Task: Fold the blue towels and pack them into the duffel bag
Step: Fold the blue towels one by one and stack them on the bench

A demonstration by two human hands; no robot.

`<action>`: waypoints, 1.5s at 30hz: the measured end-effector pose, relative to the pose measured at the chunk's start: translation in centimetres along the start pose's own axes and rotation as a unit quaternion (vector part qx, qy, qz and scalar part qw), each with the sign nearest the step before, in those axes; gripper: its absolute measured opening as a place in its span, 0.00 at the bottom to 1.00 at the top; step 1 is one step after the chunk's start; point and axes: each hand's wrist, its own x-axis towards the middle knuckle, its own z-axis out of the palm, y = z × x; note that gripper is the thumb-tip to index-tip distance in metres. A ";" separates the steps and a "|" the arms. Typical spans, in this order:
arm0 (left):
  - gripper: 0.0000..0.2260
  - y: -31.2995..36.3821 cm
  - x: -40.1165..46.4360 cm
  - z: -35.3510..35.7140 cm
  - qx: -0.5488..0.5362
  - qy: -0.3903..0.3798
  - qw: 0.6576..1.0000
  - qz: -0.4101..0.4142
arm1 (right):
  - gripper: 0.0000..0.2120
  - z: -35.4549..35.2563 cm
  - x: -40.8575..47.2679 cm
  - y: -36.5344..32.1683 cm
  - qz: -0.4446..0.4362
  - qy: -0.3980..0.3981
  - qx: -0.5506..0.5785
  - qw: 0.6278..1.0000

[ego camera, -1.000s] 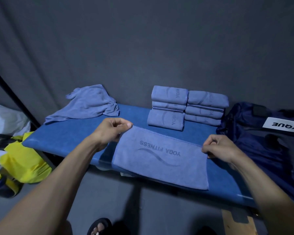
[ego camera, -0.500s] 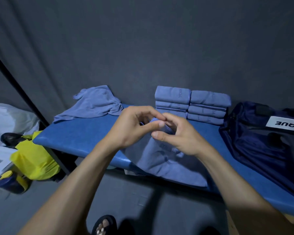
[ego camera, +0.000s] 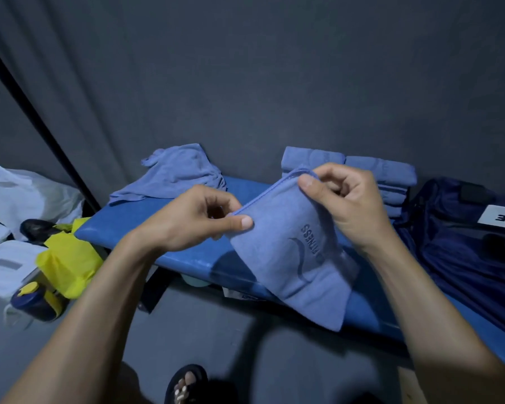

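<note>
A light-blue towel (ego camera: 289, 266) printed with "FITNESS" is folded in half and held up over the blue bench (ego camera: 146, 228). My left hand (ego camera: 199, 220) pinches its near left corner. My right hand (ego camera: 341, 205) grips the upper corner, higher and further back. The towel's lower end droops over the bench's front edge. Two stacks of folded blue towels (ego camera: 391, 173) stand at the back of the bench, partly hidden by my right hand. A crumpled blue towel (ego camera: 175, 170) lies at the back left. The navy duffel bag (ego camera: 461, 246) sits open at the right end.
A grey curtain hangs right behind the bench. On the floor at the left lie a yellow bag (ego camera: 67, 258), a white plastic bag (ego camera: 27, 193), white boxes (ego camera: 6, 263) and a dark bottle with a yellow cap (ego camera: 35, 301). A sandalled foot (ego camera: 184, 386) shows at the bottom.
The towel lay flat on the bench with a hand at each end. My hands brought the ends together, and now hold the halved towel lifted and turned.
</note>
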 end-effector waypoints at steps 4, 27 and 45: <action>0.06 1.7 -1.7 -2.2 -0.089 0.025 0.991 0.097 | 0.12 -0.2 0.3 -2.7 -0.028 0.023 0.010 0.999; 0.05 -4.1 6.2 -7.4 0.077 0.386 0.910 0.134 | 0.07 2.7 13.2 2.0 -0.033 0.002 -0.119 0.992; 0.08 -14.0 0.0 0.8 0.266 -0.080 0.958 0.065 | 0.05 3.3 -3.6 14.0 -0.161 -0.214 -0.487 0.831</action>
